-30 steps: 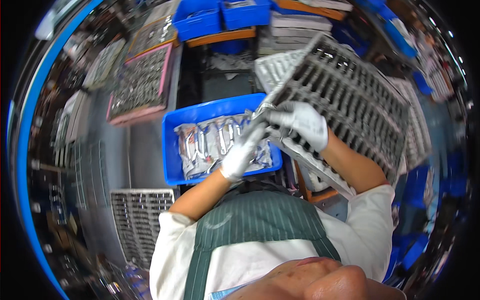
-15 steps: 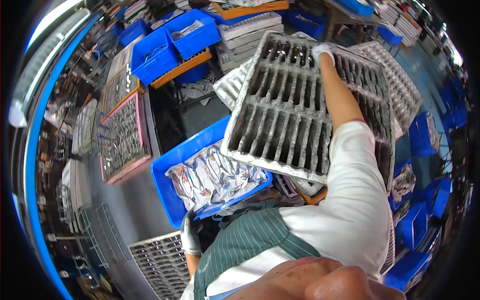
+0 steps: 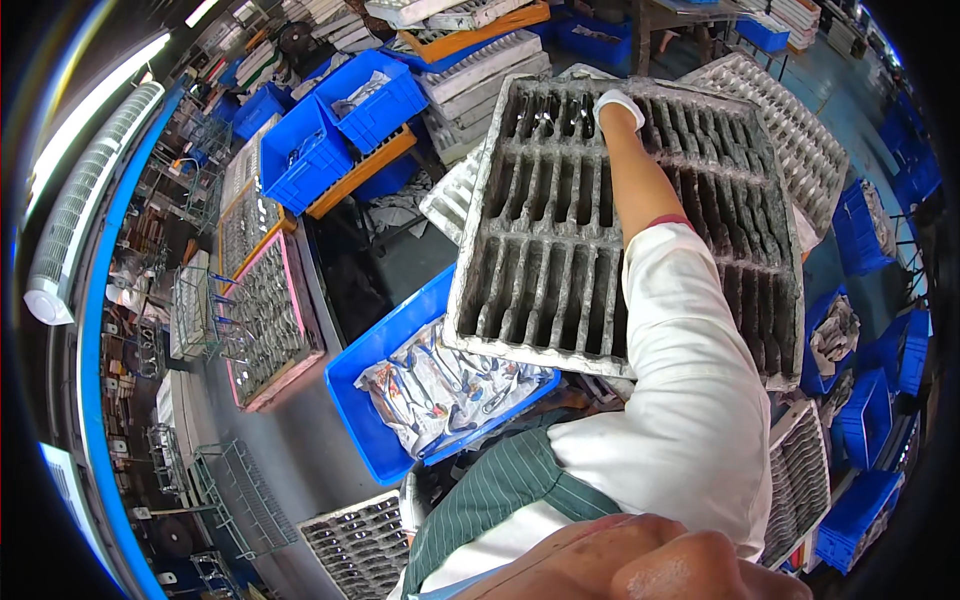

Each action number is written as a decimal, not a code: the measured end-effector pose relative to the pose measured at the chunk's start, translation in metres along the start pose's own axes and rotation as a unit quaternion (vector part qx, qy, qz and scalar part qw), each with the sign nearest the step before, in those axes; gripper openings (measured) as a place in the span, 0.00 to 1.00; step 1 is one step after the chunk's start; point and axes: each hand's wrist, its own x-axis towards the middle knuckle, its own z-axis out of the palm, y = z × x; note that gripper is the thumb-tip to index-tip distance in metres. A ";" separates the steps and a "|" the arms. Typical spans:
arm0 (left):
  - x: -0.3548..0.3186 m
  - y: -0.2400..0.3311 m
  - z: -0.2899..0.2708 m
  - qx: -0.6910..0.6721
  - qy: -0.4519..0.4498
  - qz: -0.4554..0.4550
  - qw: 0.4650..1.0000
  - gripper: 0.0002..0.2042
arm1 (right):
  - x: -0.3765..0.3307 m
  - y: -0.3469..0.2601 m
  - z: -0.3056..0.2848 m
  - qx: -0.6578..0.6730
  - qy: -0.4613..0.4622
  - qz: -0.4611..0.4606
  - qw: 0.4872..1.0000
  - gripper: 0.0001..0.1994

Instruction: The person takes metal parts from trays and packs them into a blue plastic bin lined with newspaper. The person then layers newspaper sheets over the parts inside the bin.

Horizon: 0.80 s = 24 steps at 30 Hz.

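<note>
Right hand (image 3: 619, 108) is at the tray's (image 3: 545, 236) far row; left hand (image 3: 410, 503) is nearer the body than the tray; neither grip can be told. Leaning could tip the tray onto the bin (image 3: 395, 332) at its near-left corner.

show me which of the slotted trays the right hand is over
The large grey tray whose corner hides part of the paper-lined blue bin. The right hand is over its far side; the other trays lie away from that hand.

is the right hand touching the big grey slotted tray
Cannot tell: in the head view, the gloved right hand overlaps the far part of the grey slotted tray, but the fingertips are hidden.
</note>
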 end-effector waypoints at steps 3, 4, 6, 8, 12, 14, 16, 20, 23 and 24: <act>0.001 0.007 0.003 -0.001 0.000 0.014 1.000 0.25 | 0.004 -0.002 0.002 0.025 0.010 -0.013 1.000 0.19; 0.002 0.008 0.002 0.025 -0.007 0.031 0.999 0.25 | 0.018 -0.001 0.008 0.049 0.013 -0.026 0.998 0.18; 0.006 0.011 0.006 0.056 -0.021 0.045 0.997 0.25 | 0.055 0.016 0.006 0.079 0.001 -0.025 0.997 0.18; 0.016 0.015 0.017 0.066 -0.046 0.038 0.996 0.25 | 0.079 0.049 -0.005 0.054 -0.005 -0.007 0.999 0.22; -0.001 0.018 0.015 0.078 -0.032 0.036 0.996 0.24 | 0.053 0.004 0.020 -0.009 -0.020 -0.011 1.000 0.29; -0.003 0.015 0.013 0.091 -0.024 0.038 0.995 0.24 | 0.029 -0.005 0.013 -0.063 -0.075 -0.024 0.995 0.27; 0.005 0.005 0.008 0.107 -0.034 0.040 0.993 0.24 | 0.030 0.005 0.002 -0.096 -0.085 -0.015 0.992 0.26; 0.017 -0.024 -0.010 0.077 -0.020 0.037 0.996 0.22 | 0.021 -0.007 -0.001 0.074 -0.001 0.021 0.997 0.24; 0.017 -0.027 -0.010 0.094 -0.011 0.051 0.994 0.21 | -0.004 -0.025 -0.004 -0.011 -0.048 -0.013 0.999 0.26; 0.019 -0.026 -0.008 0.103 -0.014 0.054 0.993 0.21 | 0.008 -0.022 0.006 -0.038 -0.063 0.008 0.997 0.28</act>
